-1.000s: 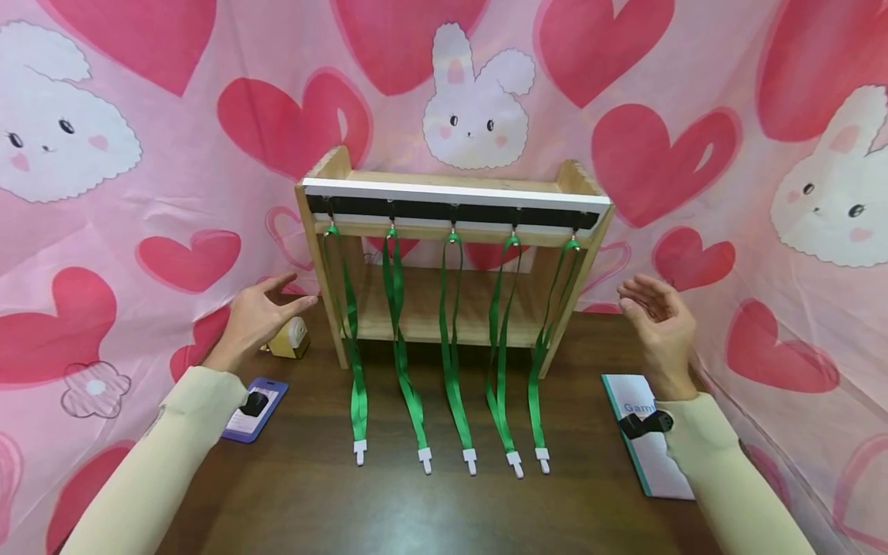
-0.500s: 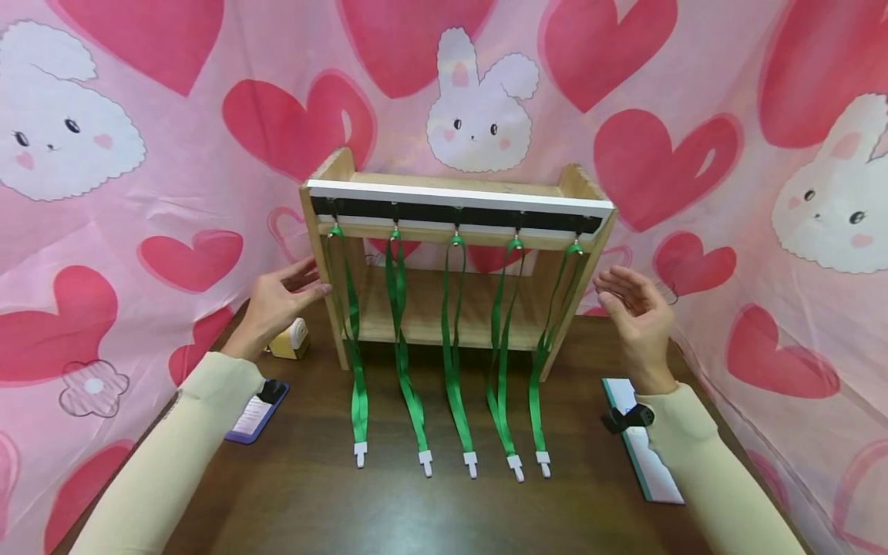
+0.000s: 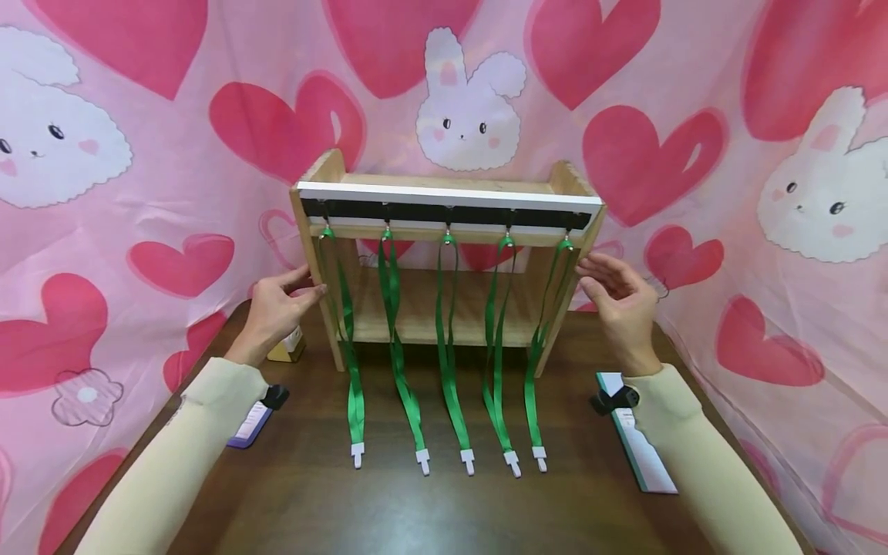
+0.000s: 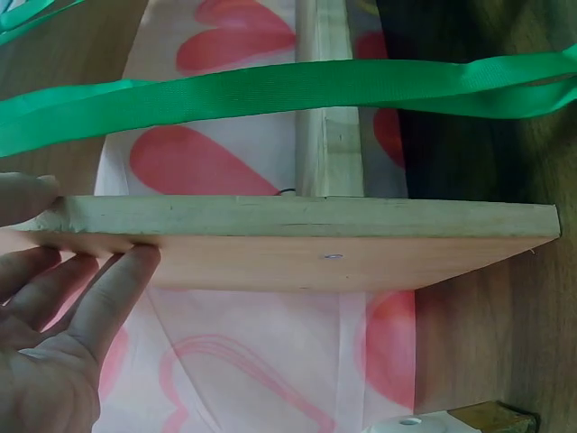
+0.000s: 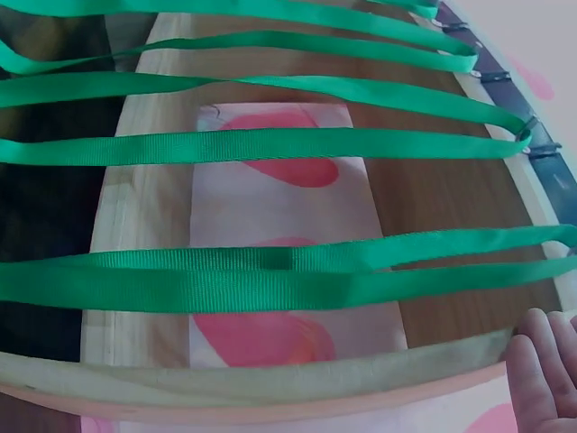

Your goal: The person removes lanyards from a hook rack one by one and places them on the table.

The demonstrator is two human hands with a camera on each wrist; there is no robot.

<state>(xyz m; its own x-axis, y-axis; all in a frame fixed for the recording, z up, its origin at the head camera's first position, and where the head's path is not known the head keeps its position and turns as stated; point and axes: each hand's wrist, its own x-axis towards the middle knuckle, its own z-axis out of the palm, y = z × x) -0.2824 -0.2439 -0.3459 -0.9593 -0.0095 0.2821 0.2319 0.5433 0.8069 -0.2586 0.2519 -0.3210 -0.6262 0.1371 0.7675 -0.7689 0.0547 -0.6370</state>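
Note:
A wooden rack (image 3: 423, 312) stands on the table with several green lanyards (image 3: 354, 416) hanging from hooks along its white-and-black front rail (image 3: 416, 212). White clips hang at the lanyards' lower ends. My left hand (image 3: 273, 316) holds the rack's left side panel (image 4: 297, 216); its fingers (image 4: 117, 289) press the outer face while the thumb lies at the front edge. At the right side, my right hand (image 3: 624, 320) reaches the other side panel (image 5: 270, 383). Its fingers (image 5: 541, 361) are at that panel's outer edge, loosely bent, and no grip shows.
A blue-framed card holder (image 3: 250, 426) lies left, partly under the left sleeve. Behind the left hand is a small yellow-and-white box-like object (image 3: 287, 347). A white booklet with a teal edge (image 3: 645, 455) lies right. A pink heart-patterned cloth (image 3: 395, 116) surrounds the table.
Both hands have moved inward to the rack's sides. The left hand has taken hold of the left panel, and the right has come up to the right panel. The lanyards hang as before.

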